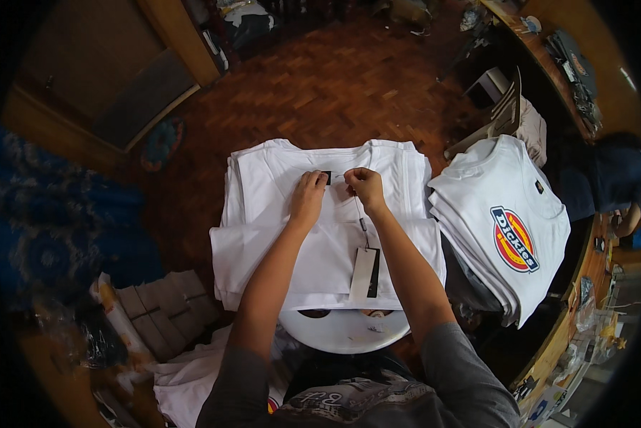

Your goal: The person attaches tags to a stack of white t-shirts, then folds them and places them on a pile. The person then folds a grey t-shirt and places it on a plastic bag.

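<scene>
My left hand [308,198] is gripping the likely-soft shirt [270,264] sensibly, by its label [327,177]. Right of that, my right hand [365,188] is pinching cord [359,209].

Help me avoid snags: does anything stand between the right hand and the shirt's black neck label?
Nothing visible blocks the right hand; a thin string seems to cross the gap to the black neck label, beside the left hand.

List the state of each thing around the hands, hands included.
Left hand: fingers at the black neck label, grip unclear
Right hand: fingertips pinched together on the tag string
Hang tag: on its string, lying over the centre shirts
Centre shirts: stacked flat
Right-hand pile of shirts: folded, logo upward
White stool: partly covered
</scene>
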Tool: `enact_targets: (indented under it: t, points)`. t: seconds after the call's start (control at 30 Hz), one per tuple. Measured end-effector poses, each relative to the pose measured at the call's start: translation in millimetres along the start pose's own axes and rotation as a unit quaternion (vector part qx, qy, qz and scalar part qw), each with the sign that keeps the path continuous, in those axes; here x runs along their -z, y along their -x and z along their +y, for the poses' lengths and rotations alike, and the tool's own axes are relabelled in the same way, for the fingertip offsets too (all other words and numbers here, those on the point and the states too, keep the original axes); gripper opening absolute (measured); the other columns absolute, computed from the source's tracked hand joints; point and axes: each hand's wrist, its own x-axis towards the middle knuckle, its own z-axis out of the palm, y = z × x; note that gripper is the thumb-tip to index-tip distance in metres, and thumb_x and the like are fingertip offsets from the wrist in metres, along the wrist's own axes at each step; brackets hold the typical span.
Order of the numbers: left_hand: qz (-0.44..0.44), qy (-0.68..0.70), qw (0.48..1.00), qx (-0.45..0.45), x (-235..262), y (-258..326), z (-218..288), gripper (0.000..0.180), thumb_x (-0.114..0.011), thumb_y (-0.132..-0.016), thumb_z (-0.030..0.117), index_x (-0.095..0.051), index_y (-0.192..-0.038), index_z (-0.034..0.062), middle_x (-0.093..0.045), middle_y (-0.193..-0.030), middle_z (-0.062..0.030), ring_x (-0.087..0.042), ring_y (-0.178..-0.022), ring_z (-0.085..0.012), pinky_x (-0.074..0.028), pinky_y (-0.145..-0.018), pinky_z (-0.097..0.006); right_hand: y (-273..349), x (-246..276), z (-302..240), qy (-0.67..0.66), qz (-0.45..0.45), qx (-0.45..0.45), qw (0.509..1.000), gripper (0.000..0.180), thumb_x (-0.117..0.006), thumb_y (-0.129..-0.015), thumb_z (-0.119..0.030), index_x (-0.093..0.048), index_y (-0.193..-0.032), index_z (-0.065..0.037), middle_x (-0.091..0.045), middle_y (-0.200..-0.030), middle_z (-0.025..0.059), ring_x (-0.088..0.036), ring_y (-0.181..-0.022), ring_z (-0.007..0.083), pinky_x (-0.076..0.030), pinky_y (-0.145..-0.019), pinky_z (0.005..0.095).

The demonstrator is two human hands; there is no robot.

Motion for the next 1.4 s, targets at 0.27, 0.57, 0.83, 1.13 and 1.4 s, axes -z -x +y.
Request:
enact_targets:
  t: [0.27, 0.57, 0.83, 1.13, 1.4]
  points:
    - [0.036, 0.099, 0.993, 0.051, -19, -12, -22, 0.014, -0.052, -0.066, 0.003, -0.055, -0.080, 0.0001, -0.054, -0.085, -0.0110, -0.052, -0.077, -0.0249, -0.043, -0.068, -0.032, -15, -7, 9, -0.022, 0.004, -0.023, 0.999, 0.005, -0.052, -0.072, -0.006, -0.053, -0.073, 0.000, -0.054, -0.062, 0.0035, -0.047, -0.049, 0.0075, -0.038, -0.044, 0.0186]
    - [0.039, 0.255, 0.957, 0.134, -15, -14, -33, 0.010, -0.058, -0.060, -0.003, -0.053, -0.069, -0.0021, -0.057, -0.078, -0.0119, -0.055, -0.069, -0.0255, -0.044, -0.060, -0.030, -14, -20, -14, -0.045, -0.024, -0.005, 0.999, 0.007, -0.052, -0.073, -0.007, -0.053, -0.074, -0.001, -0.055, -0.066, 0.0038, -0.048, -0.049, 0.0070, -0.037, -0.043, 0.0178]
    - [-0.017, 0.370, 0.888, 0.271, -10, -19, -40, 0.010, -0.062, -0.059, -0.003, -0.054, -0.066, -0.0031, -0.059, -0.075, -0.0112, -0.056, -0.061, -0.0150, -0.044, -0.056, -0.025, -16, -29, -6, -0.049, -0.037, -0.004, 0.998, 0.007, -0.051, -0.073, -0.006, -0.053, -0.075, 0.000, -0.055, -0.067, 0.0037, -0.047, -0.047, 0.0072, -0.037, -0.043, 0.0169]
    - [-0.059, 0.374, 0.884, 0.273, -8, -23, -42, 0.009, -0.061, -0.059, -0.006, -0.054, -0.065, -0.0032, -0.059, -0.081, -0.0101, -0.055, -0.066, -0.0113, -0.045, -0.058, -0.022, -9, -43, 25, 0.210, 0.065, 0.128, 0.967, 0.011, -0.055, -0.067, -0.010, -0.058, -0.073, -0.001, -0.055, -0.056, 0.0108, -0.051, -0.048, 0.0155, -0.040, -0.048, 0.0258]
    - [-0.092, 0.411, 0.860, 0.287, -7, -20, -45, 0.006, -0.057, -0.062, -0.006, -0.056, -0.067, -0.0026, -0.058, -0.083, -0.0085, -0.054, -0.067, -0.0115, -0.044, -0.059, -0.022, -14, -45, 17, 0.037, -0.146, -0.115, 0.982, 0.008, -0.052, -0.074, -0.012, -0.057, -0.078, -0.006, -0.039, -0.049, -0.0040, -0.032, -0.040, 0.0045, -0.024, -0.036, 0.0195]
